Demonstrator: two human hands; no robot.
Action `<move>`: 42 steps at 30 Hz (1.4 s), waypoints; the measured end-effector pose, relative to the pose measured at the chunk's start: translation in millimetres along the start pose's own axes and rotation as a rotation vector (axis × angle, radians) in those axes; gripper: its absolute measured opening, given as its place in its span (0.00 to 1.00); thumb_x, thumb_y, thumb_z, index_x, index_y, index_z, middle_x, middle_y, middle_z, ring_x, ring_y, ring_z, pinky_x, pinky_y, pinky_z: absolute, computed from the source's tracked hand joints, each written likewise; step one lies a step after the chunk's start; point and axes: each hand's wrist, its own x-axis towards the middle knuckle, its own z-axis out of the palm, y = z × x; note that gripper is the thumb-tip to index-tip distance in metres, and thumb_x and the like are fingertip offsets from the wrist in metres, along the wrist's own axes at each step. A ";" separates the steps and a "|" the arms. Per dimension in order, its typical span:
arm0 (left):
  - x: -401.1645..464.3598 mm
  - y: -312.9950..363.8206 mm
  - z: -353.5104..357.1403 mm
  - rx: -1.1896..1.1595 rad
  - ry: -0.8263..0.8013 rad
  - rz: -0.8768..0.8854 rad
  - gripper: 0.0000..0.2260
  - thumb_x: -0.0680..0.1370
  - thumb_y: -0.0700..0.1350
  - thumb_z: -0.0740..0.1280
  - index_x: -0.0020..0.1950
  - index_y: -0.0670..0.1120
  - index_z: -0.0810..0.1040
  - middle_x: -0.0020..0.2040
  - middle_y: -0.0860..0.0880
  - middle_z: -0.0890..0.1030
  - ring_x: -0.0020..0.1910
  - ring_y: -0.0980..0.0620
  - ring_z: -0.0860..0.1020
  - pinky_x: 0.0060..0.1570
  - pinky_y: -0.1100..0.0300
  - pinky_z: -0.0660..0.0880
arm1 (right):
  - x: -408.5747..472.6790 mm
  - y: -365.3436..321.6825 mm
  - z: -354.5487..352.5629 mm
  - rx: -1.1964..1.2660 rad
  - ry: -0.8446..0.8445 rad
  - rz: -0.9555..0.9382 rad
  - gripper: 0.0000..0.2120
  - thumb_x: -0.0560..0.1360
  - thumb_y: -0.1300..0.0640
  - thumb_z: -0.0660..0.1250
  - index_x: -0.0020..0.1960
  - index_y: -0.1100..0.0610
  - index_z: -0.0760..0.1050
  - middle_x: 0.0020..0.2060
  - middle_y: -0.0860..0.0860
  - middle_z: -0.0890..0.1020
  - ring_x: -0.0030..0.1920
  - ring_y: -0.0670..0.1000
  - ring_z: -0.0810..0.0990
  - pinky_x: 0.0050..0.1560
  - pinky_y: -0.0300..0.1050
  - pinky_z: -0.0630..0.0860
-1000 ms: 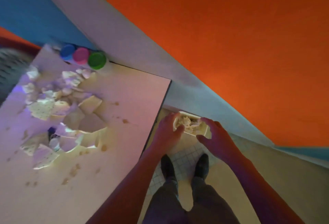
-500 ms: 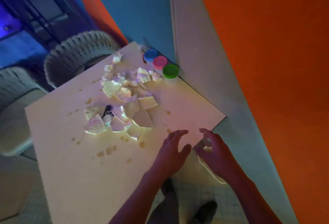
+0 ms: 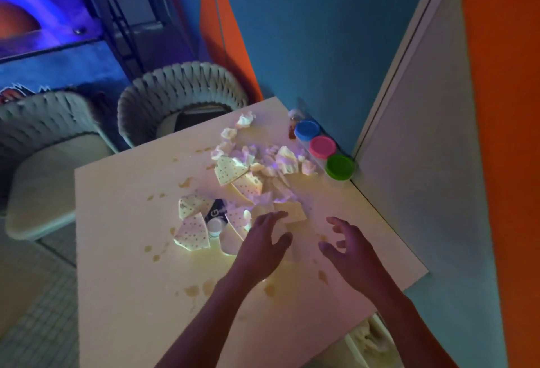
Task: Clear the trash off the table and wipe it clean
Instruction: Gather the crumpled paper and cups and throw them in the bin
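Both hands, left (image 3: 264, 243) and right (image 3: 349, 253), are held loose-fingered, gripping nothing, above the stained table (image 3: 122, 265); torn paper scraps (image 3: 248, 180) are heaped at twelve o'clock.

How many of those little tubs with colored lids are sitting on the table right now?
3, in a row along the table's far right edge by the wall: the blue-lidded tub farthest, the pink-lidded tub in the middle, the green-lidded tub nearest the corner. None seems hidden.
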 end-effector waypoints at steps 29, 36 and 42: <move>171.4 -59.1 15.5 0.578 0.042 -0.626 0.20 0.76 0.60 0.70 0.63 0.50 0.76 0.56 0.44 0.83 0.55 0.42 0.80 0.54 0.49 0.78 | 224.6 -22.8 43.6 -0.215 -0.347 -0.102 0.22 0.77 0.52 0.64 0.70 0.47 0.69 0.63 0.52 0.73 0.57 0.58 0.79 0.56 0.51 0.76; 175.3 -55.5 24.4 0.517 0.087 -0.608 0.15 0.75 0.53 0.73 0.61 0.53 0.81 0.54 0.47 0.84 0.51 0.44 0.82 0.50 0.52 0.79 | 248.8 -29.5 51.2 -0.207 -0.401 -0.139 0.22 0.77 0.53 0.63 0.71 0.46 0.68 0.64 0.53 0.73 0.58 0.57 0.79 0.57 0.52 0.76; 177.1 -56.6 22.0 0.235 0.146 -0.578 0.11 0.71 0.41 0.69 0.51 0.51 0.82 0.45 0.48 0.83 0.41 0.46 0.80 0.39 0.58 0.73 | 266.0 -38.2 58.1 -0.242 -0.403 -0.160 0.22 0.78 0.54 0.62 0.71 0.46 0.68 0.65 0.53 0.72 0.59 0.59 0.78 0.57 0.52 0.75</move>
